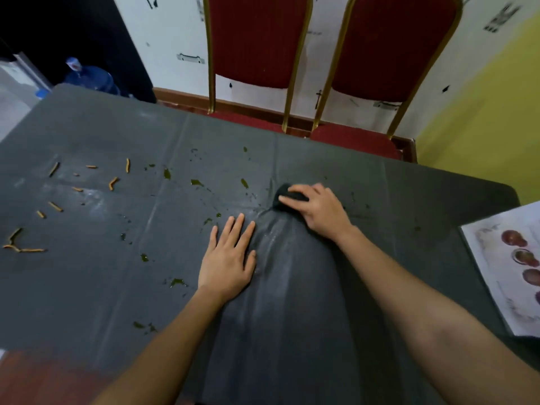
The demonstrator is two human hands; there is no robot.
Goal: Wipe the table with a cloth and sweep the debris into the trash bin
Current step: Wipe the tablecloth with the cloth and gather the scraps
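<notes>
A dark grey table [87, 135] fills most of the view, its cover a thin matte sheet with fold creases and pale chalky smears. The sheet bunches into ridges that run from the near edge up to the centre.

Two chairs [377, 51] stand at 12 and 1 o'clock beyond the far edge, with red ribbed fabric backs and seats in rounded gold metal frames. Behind them are a white scuffed wall and a yellow one at 3 o'clock. A blue water jug [93, 78] sits on the floor at 10 o'clock.

A white sheet of paper [496, 276] printed with round reddish pictures lies on the table at 3 o'clock.

The left hand [228, 258] lies flat, palm down, fingers spread straight, pressing the cover just below centre and holding nothing. The right hand [318, 209], just beyond it toward 1 o'clock, is curled over a cloth [285, 192], fingers bent down on it. The cloth is a small, dark, crumpled wad, pressed to the table at centre where the ridges meet.

Orange stick-like crumbs [113, 183], thin and bent, scatter at 9 to 10 o'clock. Glossy olive-green splashes [167, 173] dot the middle, from the far side toward 7 o'clock.
</notes>
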